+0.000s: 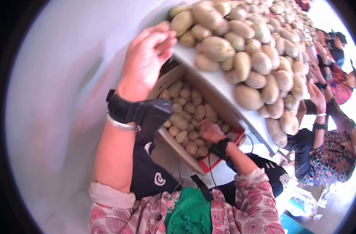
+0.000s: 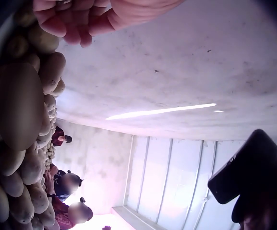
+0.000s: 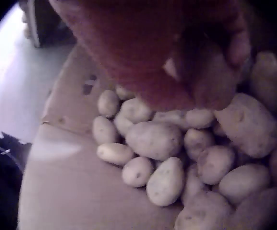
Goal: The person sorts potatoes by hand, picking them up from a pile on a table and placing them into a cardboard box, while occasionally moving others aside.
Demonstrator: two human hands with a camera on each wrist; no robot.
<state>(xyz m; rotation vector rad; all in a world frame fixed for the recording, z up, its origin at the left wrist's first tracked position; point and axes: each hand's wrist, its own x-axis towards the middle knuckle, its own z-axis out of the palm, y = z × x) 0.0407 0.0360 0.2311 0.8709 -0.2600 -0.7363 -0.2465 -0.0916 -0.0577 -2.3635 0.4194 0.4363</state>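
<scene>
The left hand [image 1: 143,58] is raised beside the heap of potatoes [image 1: 216,48] at the table's edge, its fingers loosely bent and holding nothing. In the left wrist view the same hand [image 2: 97,19] hangs at the top, near the potatoes. Down in the cardboard box [image 1: 221,107], the right hand [image 1: 212,132] is over a layer of smaller potatoes [image 1: 180,121]. The right wrist view shows this hand [image 3: 162,52] with fingers curled round a shaded potato [image 3: 208,72], just above loose potatoes [image 3: 155,140]. Its fingertips are partly hidden.
The white table edge [image 1: 240,105] runs diagonally above the box. A red crate edge [image 1: 203,166] lies beside the box, with dark cables near it. Other people, one in a patterned shirt [image 1: 330,160], are along the table at the right. A pale wall [image 1: 61,97] stands at the left.
</scene>
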